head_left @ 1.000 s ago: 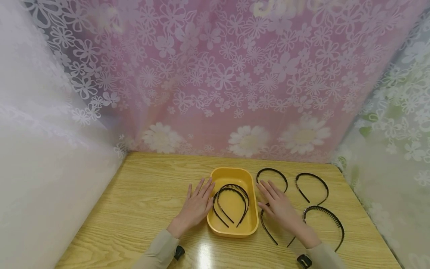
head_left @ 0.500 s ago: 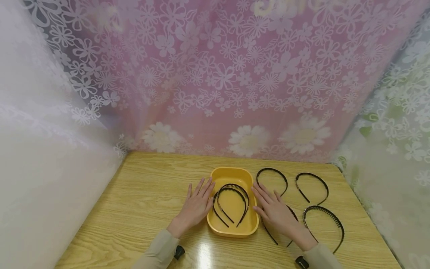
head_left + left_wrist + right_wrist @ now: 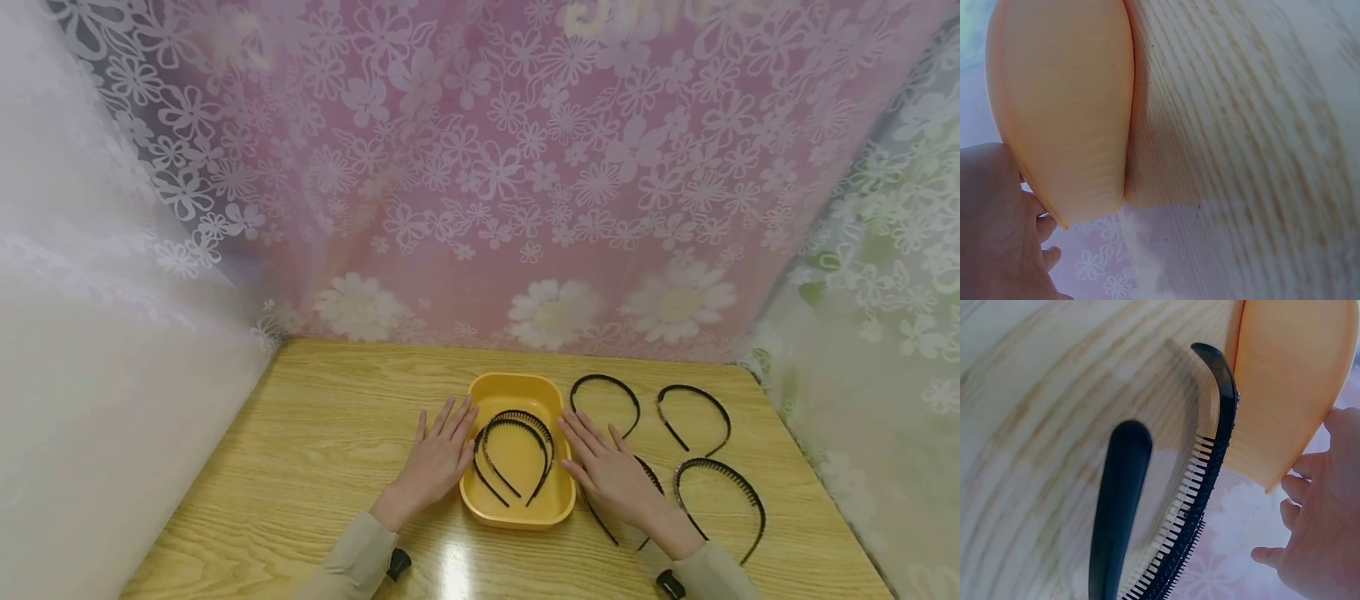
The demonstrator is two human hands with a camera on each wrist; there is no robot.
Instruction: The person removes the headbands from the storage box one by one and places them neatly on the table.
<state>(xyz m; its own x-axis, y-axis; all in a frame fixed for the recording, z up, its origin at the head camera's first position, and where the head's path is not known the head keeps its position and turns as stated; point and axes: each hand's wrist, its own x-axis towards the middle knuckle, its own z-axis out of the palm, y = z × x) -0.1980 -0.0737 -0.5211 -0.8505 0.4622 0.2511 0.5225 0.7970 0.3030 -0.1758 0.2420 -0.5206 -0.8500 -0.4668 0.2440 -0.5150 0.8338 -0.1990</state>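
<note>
A yellow plastic tray [image 3: 517, 386] rests on the table between both hands. Two black toothed headbands [image 3: 542, 425] lie overlapping inside it. My left hand [image 3: 427, 471] lies with straight fingers along the tray's left rim; the left wrist view shows its fingers at the edge above the tray wall [image 3: 1066, 112]. On the opposite side, my right hand [image 3: 615, 479] has extended fingertips at the right rim, and the right wrist view shows them beside the wall [image 3: 1291, 381]. A black headband [image 3: 1210, 469] lies beneath the right hand and forearm, partly hidden by them in the head view.
Right of the tray, more black headbands lie apart on the wood-grain table [image 3: 337, 400]: one at the back [image 3: 607, 378], one at the back right [image 3: 701, 392] and one at the front right [image 3: 723, 465]. A pink floral curtain [image 3: 465, 208] hangs behind the table.
My right hand has moved left from over the headbands to the tray's right rim. The left hand, tray and headbands stay where they were.
</note>
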